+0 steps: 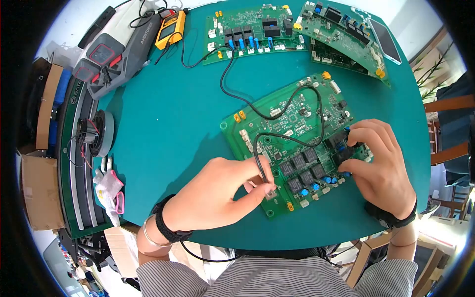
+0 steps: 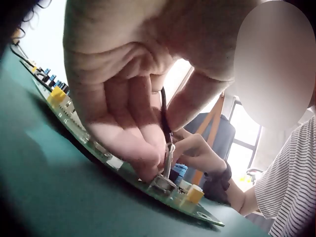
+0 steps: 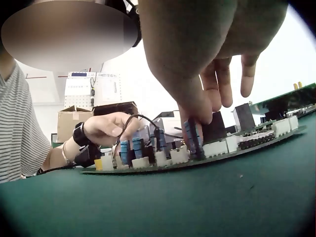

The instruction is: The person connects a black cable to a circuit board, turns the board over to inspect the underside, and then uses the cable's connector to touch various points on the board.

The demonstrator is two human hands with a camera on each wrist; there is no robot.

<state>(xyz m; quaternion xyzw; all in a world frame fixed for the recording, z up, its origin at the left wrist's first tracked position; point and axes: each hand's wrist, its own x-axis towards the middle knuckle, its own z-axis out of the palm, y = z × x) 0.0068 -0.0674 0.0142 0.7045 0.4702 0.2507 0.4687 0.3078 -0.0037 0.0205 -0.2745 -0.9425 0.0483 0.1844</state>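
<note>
A green circuit board [image 1: 292, 116] lies tilted on the table, carrying black relays and blue capacitors. Near its lower left corner, my left hand [image 1: 222, 190] pinches the end of a black test lead [image 1: 257, 146] between thumb and fingers. The left wrist view shows the lead's thin metal tip [image 2: 169, 160] at a metal terminal [image 2: 164, 184] by the board's edge. My right hand [image 1: 381, 163] grips black block components on the board's right side, thumb and fingers on either side of them. In the right wrist view, the thumb overlaps a blue capacitor [image 3: 193, 138].
A yellow multimeter [image 1: 170, 30], joined to the lead, sits at the back left beside a grey machine [image 1: 118, 47]. More circuit boards [image 1: 255, 34] lie at the back, with a phone [image 1: 385, 42] at right. A glove [image 1: 108, 188] and a round motor part [image 1: 101, 133] are at left.
</note>
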